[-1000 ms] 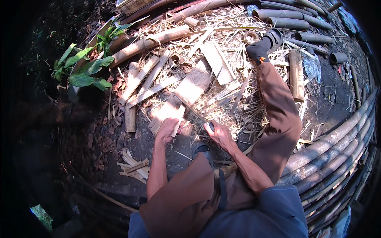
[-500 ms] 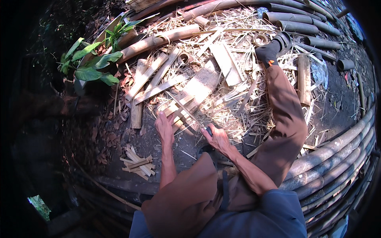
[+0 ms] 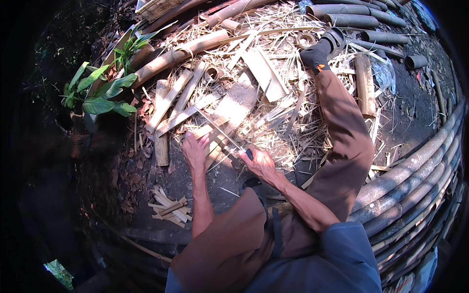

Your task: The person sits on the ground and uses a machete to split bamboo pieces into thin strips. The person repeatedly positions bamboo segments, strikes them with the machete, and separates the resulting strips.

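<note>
My left hand [image 3: 195, 149] grips the near end of a short, pale bamboo strip [image 3: 207, 129], thumb and fingers closed round it. The strip rests over a wooden piece [image 3: 216, 145] that leans on a dusty, flat board [image 3: 238, 100]. In my right hand [image 3: 260, 164] is the dark handle of a long, narrow-bladed tool [image 3: 222, 131]; whether it is a saw or a knife I cannot make out. Its blade slants up and left across the bamboo strip, just beyond my left fingers. A small pile of short cut strips [image 3: 171, 209] lies left of my left forearm.
Split bamboo lengths [image 3: 172, 97] lie ahead on the left. Shavings [image 3: 288, 129] cover the ground around a wide pale slat [image 3: 266, 73]. My outstretched leg [image 3: 344, 127] bounds the right side. Bamboo poles [image 3: 400, 190] are stacked beyond it; a leafy plant [image 3: 100, 93] stands far left.
The whole view has shifted slightly, with the scene sliding mostly left. Both hands keep their holds, and the blade still lies across the strip at nearly the same place.
</note>
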Demonstrator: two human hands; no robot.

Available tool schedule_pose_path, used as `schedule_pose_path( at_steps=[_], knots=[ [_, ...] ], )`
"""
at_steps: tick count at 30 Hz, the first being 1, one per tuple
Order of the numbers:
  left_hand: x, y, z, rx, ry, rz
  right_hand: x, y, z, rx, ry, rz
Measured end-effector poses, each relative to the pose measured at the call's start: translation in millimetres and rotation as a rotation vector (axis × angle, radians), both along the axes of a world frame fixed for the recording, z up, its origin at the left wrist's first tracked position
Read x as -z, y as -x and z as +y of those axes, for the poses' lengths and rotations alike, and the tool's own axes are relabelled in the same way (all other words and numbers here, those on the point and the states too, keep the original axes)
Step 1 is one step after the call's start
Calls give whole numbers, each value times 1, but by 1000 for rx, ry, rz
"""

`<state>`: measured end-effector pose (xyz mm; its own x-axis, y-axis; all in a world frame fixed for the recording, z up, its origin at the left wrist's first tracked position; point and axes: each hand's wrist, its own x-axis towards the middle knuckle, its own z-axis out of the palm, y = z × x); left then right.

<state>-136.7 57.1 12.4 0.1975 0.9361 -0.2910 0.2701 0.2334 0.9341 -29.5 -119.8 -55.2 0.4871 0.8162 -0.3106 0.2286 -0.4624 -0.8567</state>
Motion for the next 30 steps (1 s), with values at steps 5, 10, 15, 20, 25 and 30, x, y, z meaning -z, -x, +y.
schedule_pose_path(
  at_steps=[5,10,15,20,25,30],
  knots=[
    [-10,-18,-13,20,-37,16,14,-5,-5,52,19,-35],
    [-5,-6,-4,-30,-28,-5,-14,12,-5,-11,-94,-165],
    [-5,-17,-10,7,-38,-39,18,-20,-1,91,136,134],
    [0,-11,-5,-42,-75,22,3,1,-6,-11,-26,-71],
    [-11,-9,1,-27,-13,-89,-4,-3,-6,-28,67,51],
    [-7,-13,0,-36,-5,-40,17,-16,-5,82,94,91]
  ],
)
